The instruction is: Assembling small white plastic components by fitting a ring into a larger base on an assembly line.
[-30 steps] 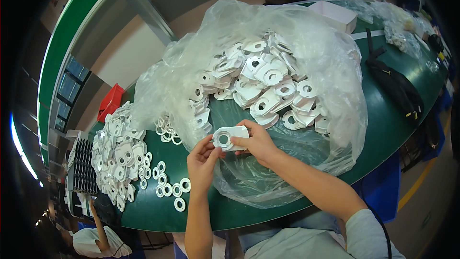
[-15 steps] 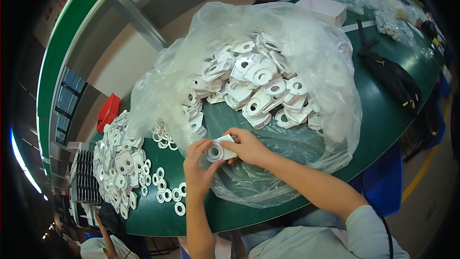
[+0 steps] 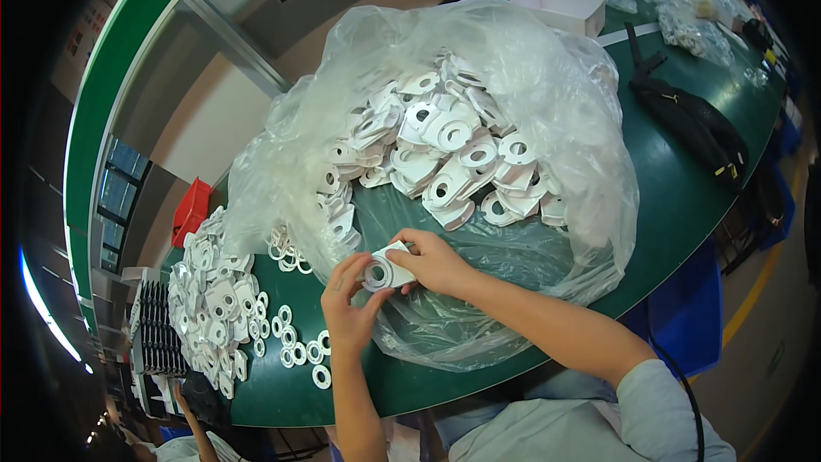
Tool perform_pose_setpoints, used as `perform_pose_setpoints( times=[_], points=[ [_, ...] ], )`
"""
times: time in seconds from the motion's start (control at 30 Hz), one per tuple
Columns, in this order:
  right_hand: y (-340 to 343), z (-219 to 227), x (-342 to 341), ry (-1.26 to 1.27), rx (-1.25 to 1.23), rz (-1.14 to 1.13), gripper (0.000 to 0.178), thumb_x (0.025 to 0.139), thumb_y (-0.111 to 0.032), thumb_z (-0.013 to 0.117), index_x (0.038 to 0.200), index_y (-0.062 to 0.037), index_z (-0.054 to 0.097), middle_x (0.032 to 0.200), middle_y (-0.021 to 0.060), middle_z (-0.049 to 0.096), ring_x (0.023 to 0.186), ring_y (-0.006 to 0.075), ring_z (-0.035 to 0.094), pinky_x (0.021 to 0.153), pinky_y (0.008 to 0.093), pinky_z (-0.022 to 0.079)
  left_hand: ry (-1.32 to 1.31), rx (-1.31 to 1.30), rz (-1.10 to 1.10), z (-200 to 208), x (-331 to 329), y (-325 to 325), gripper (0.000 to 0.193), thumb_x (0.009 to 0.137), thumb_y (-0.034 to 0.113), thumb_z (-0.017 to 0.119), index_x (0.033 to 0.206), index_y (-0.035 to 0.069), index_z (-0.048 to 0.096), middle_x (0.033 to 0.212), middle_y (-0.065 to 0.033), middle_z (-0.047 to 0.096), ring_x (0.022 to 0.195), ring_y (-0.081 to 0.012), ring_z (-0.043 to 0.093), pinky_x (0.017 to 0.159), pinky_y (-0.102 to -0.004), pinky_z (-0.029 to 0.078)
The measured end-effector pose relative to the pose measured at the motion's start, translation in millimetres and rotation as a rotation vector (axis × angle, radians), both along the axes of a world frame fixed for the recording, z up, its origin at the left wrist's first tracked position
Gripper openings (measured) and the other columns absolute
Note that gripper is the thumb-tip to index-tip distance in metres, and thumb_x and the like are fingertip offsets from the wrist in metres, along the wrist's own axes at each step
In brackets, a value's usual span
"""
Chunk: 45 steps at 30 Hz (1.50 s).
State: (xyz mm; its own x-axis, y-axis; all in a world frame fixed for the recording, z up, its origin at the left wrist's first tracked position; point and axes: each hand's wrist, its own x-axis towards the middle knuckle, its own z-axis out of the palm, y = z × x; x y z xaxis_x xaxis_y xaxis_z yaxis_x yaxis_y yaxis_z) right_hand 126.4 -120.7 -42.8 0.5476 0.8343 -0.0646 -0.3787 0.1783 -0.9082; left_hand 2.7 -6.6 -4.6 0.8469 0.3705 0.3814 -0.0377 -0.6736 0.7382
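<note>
Between my hands, over the near edge of a clear plastic bag (image 3: 466, 334), is a white plastic part (image 3: 399, 271) with a round opening and a ring (image 3: 376, 274) at its left end. My left hand (image 3: 349, 298) grips the ring end, thumb below and fingers above. The body of the part is pinched in my right hand (image 3: 430, 262). Whether ring and part are joined I cannot tell. Beyond my hands, many similar white parts (image 3: 453, 133) lie heaped in the spread-open bag.
On the green table (image 3: 282, 398), left, lie a second heap of white parts (image 3: 214, 299) and loose white rings (image 3: 293, 353). A red bin (image 3: 191, 210) and a black rack (image 3: 156, 325) stand farther left. A black bag (image 3: 691, 124) and white box (image 3: 560, 10) lie right; another person's arm (image 3: 195, 423) shows lower left.
The view has shifted slightly, and my hands appear a little farther left. Both keep hold of the white part and ring, with nearly the same grip.
</note>
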Motion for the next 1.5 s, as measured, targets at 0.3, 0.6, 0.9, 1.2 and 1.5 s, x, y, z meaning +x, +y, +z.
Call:
perform_pose_setpoints(
  times=[0.3,0.6,0.9,1.2,1.5],
  points=[
    [1,-4,-2,-0.057,-0.014,0.017,0.021,0.092,-0.017,0.055,0.103,0.0004,0.052,0.081,0.0082,0.063,0.06,0.0106,0.058,0.05,0.0239,0.05,0.07,0.087,0.02,3,-2,0,0.053,0.061,0.0,0.079,0.111,0.005,0.062,0.113,-0.0093,0.057,0.098,-0.0212,0.059,0.075,-0.03,0.053],
    [-2,0,-4,-0.184,-0.059,0.032,0.024,0.084,-0.01,0.064,0.102,0.0,0.052,0.083,0.009,0.064,0.06,0.0105,0.059,0.05,0.0234,0.049,0.081,0.195,0.002,3,-5,1,0.053,0.059,-0.004,0.078,0.11,0.001,0.062,0.111,-0.0092,0.053,0.098,-0.0195,0.058,0.077,-0.029,0.053],
    [-2,2,0,-0.015,-0.012,-0.034,0.027,0.079,-0.004,0.068,0.102,-0.001,0.054,0.089,0.007,0.063,0.076,0.0123,0.061,0.054,0.0246,0.052,0.075,-0.375,0.052,-7,-5,4,0.058,0.068,-0.009,0.073,0.122,-0.003,0.052,0.106,-0.0124,0.06,0.092,-0.0175,0.062,0.077,-0.0281,0.055],
    [0,3,-2,0.044,0.06,-0.042,0.023,0.079,-0.001,0.067,0.098,-0.0003,0.054,0.09,0.0077,0.062,0.075,0.0136,0.061,0.054,0.0254,0.053,0.001,-0.571,-0.016,2,-3,-1,0.055,0.074,-0.012,0.065,0.125,-0.006,0.047,0.105,-0.0156,0.061,0.091,-0.0195,0.063,0.076,-0.0297,0.055],
    [1,0,-3,0.03,0.066,-0.057,0.022,0.08,0.0,0.066,0.097,0.0001,0.053,0.089,0.009,0.062,0.075,0.0141,0.062,0.053,0.0254,0.053,0.036,-0.218,0.011,-6,-6,7,0.054,0.078,-0.009,0.061,0.129,-0.005,0.043,0.102,-0.0149,0.061,0.086,-0.0181,0.062,0.07,-0.0304,0.056]
  ],
)
